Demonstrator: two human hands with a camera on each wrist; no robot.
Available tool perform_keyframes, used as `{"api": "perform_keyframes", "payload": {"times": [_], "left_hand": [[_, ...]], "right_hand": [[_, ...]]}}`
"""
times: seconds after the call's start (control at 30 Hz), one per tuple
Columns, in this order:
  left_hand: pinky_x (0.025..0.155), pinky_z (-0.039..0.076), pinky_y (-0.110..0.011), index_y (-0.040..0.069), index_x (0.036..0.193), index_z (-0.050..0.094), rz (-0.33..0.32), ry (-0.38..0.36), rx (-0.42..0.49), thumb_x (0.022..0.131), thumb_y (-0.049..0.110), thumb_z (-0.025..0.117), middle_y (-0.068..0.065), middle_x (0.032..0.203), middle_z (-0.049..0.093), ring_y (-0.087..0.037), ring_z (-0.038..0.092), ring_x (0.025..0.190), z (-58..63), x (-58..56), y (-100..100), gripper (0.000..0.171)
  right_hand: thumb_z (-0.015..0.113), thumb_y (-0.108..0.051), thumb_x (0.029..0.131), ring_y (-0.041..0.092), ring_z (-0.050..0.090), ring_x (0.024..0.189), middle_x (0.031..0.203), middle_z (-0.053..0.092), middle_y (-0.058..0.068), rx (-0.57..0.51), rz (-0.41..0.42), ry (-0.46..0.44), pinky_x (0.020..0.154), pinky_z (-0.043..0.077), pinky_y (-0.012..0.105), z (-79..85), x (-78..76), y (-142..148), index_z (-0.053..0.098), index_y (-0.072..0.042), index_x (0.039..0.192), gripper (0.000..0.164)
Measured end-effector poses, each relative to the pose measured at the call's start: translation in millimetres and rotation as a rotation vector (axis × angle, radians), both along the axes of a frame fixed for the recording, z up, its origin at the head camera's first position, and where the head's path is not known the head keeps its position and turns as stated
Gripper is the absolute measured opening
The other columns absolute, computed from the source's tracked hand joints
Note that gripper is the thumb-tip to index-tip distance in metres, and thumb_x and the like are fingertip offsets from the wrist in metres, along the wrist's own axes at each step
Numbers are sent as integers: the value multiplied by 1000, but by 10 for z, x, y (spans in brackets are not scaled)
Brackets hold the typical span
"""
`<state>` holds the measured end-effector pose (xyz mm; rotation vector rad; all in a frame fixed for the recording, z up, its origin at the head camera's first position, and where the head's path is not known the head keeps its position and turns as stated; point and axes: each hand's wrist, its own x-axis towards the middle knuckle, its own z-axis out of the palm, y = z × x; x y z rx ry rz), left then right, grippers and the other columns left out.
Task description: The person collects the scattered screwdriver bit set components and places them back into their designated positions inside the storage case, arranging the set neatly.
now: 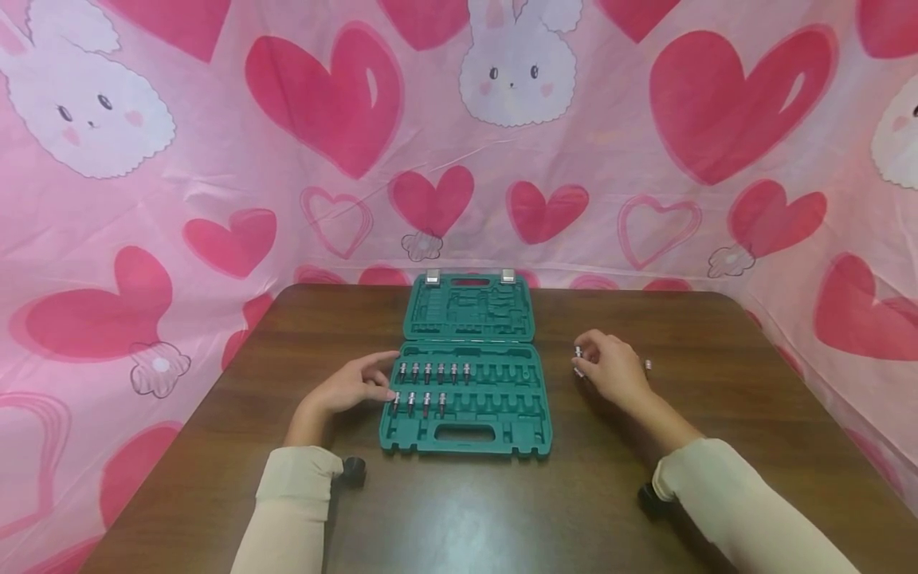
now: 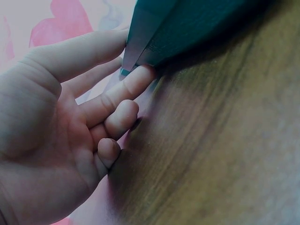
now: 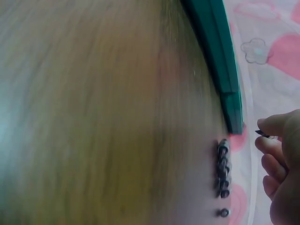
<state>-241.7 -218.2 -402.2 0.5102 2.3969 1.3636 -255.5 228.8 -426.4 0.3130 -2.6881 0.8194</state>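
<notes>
A green plastic tool case [image 1: 512, 438] lies unfolded on the table, its lid [image 1: 469, 327] laid back. Metal bit sockets [image 1: 427, 375] stand in two rows of slots on its left side; the slots to their right are bare. My left hand [image 1: 351, 387] rests against the case's left edge, thumb at the front row's first socket, index finger farther back. In the left wrist view its fingers are spread along the case wall [image 2: 164, 33]. Off the case's right side, my right hand [image 1: 613, 367] pinches a small bit socket [image 3: 263, 134] between thumb and fingers, dark tip poking out.
More bit sockets [image 3: 224, 168] lie in a line on the wooden table [image 1: 459, 518], mostly hidden behind my right hand in the head view; one socket end [image 1: 649, 364] shows beyond it. A pink curtain [image 1: 445, 143] with hearts and rabbits hangs around the table.
</notes>
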Motion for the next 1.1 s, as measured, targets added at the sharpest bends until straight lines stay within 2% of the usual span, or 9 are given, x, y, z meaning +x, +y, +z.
{"api": "perform_keyframes", "payload": {"times": [0.13, 0.37, 0.73, 1.1], "left_hand": [[96, 42, -55, 0, 148, 35, -2, 0, 1, 87, 9, 70, -14, 94, 68, -32, 62, 93, 4, 5, -2, 70], [96, 42, -55, -1, 148, 36, -3, 1, 4, 87, 8, 70, -15, 93, 68, -33, 62, 94, 15, 11, 1, 70], [96, 42, -55, -1, 147, 36, 1, 1, 13, 87, 8, 70, -15, 93, 67, -33, 61, 93, 17, 14, -3, 70], [94, 44, -52, -1, 148, 35, -12, -1, 17, 87, 7, 70, -15, 93, 67, -32, 61, 92, -5, -9, -12, 70]], "right_hand": [[77, -15, 83, 22, 56, 76, 78, 61, 0, -21, 2, -10, 68, 42, 43, -5, -18, -94, 65, -9, 102, 24], [76, -14, 84, 22, 56, 74, 78, 62, 2, -48, 41, -17, 69, 45, 39, 13, -53, -254, 65, -7, 103, 23], [75, -15, 86, 22, 55, 76, 82, 61, 3, -81, 44, -85, 68, 47, 37, 25, -70, -519, 65, -8, 106, 23], [77, -15, 84, 20, 55, 73, 78, 59, 1, -82, 75, -86, 64, 46, 37, -17, -65, -769, 66, -10, 104, 23]]}}
